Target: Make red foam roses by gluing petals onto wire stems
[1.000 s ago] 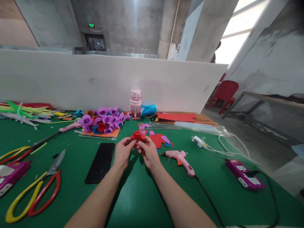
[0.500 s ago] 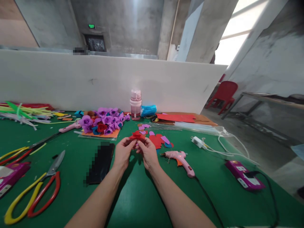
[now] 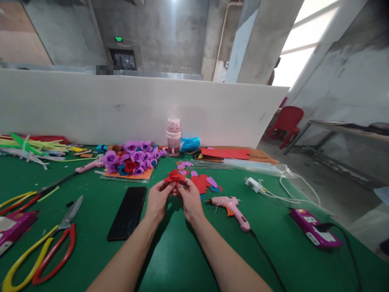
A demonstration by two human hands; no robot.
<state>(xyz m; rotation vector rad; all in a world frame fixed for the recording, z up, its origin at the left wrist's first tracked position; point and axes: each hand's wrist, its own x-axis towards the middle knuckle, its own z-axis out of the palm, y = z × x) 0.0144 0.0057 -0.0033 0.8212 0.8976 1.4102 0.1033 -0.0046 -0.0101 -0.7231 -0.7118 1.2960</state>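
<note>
A red paper flower point(image 3: 175, 176) is pinched between my two hands, its petals showing above the fingertips. My left hand point(image 3: 158, 198) grips it from the left, thumb and fingers pressed together. From the other side my right hand point(image 3: 191, 198) holds it the same way, and the two thumbs nearly meet. The flower's underside is hidden by my fingers. Just beyond my right hand lie cut red paper petals point(image 3: 199, 183) with purple and blue pieces among them. A pink hot glue gun point(image 3: 229, 205) rests on its wire stand to the right.
Finished purple flowers point(image 3: 138, 155) are heaped back left. A black phone point(image 3: 127, 214) and red-and-yellow scissors point(image 3: 54, 243) lie left; a pink bottle point(image 3: 174, 138) stands by the white partition point(image 3: 136, 105). At right are a white charger point(image 3: 254, 185) and purple power strip point(image 3: 315, 228).
The camera view has tilted slightly, so everything sits a little lower. The red flower shows somewhat more above my fingers; both hands keep their grip.
</note>
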